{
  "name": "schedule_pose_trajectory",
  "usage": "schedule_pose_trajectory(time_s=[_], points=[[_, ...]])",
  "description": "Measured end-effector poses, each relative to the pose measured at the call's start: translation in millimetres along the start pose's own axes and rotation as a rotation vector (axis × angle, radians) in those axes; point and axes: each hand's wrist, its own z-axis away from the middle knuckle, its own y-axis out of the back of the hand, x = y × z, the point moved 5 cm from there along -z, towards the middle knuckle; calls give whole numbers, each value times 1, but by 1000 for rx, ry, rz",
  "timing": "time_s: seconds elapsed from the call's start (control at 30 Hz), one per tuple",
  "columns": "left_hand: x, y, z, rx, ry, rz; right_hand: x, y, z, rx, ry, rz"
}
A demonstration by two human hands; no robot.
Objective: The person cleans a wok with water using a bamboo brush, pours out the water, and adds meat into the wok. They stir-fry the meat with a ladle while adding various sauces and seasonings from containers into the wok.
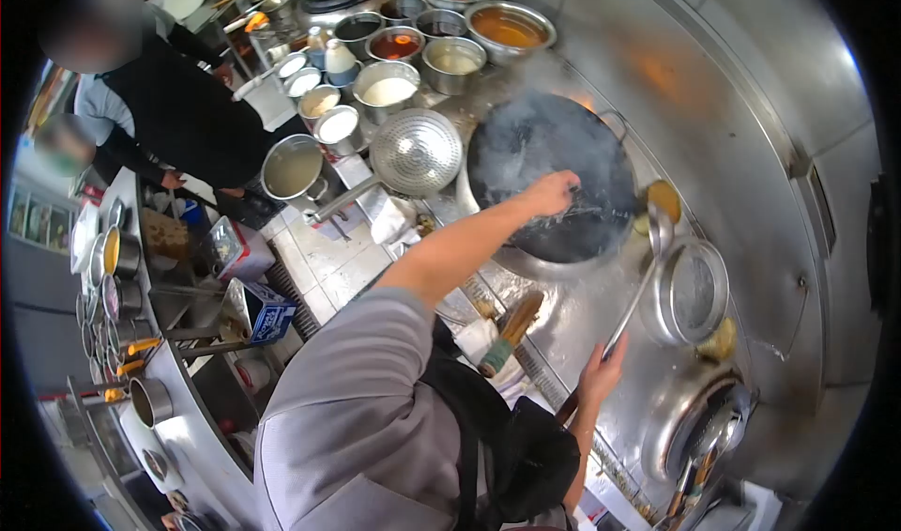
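Observation:
Over the smoking black wok [502,160], my left hand [556,193] has its fingers curled closed; whatever they hold, if anything, is hidden. Wet, shiny streaks show on the wok's surface beside the hand. My right hand [601,376] grips the handle of a metal ladle [631,307], and the ladle's bowl lies just right of the wok. Near that bowl sits a round metal strainer pan [718,292] on the steel stove top. A brush with a green-wrapped handle [514,332] lies between my two arms.
A perforated skimmer [416,151] rests left of the wok. Behind it stand several seasoning pots [387,88] and a bowl of orange liquid [510,29]. A second wok [690,428] holds utensils at lower right. Another person [183,99] stands at upper left.

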Motion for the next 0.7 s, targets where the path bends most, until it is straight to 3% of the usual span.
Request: schedule_pose_trajectory(time_s=[0.07,0.13,0.17,0.23,0.27,0.33,0.37,0.43,0.5,0.57,0.63,0.7], points=[[-17,71,45,95,2,-41,34,-25,38,177,179,114],[-67,125,89,246,46,41,71,-43,75,77,-33,152],[-88,151,115,316,45,-127,83,-48,91,74,-25,146],[-134,187,170,376,233,-284,112,-64,111,-111,-219,144],[-155,194,192,316,292,-325,105,-66,109,-117,-215,148],[-189,190,222,273,325,-351,97,-68,111,-289,-555,445],[-203,185,233,286,292,-338,90,-73,107,-290,-569,444],[-213,171,237,301,231,-379,64,-86,87,-252,-297,463],[-231,156,237,171,403,-291,46,-126,86,-310,-344,355],[-240,153,235,151,353,-283,29,-158,88,-355,-389,248],[-244,147,229,114,294,-261,6,-174,99,-391,-290,229],[-249,152,236,136,211,-215,-4,-164,83,-383,-390,153]])
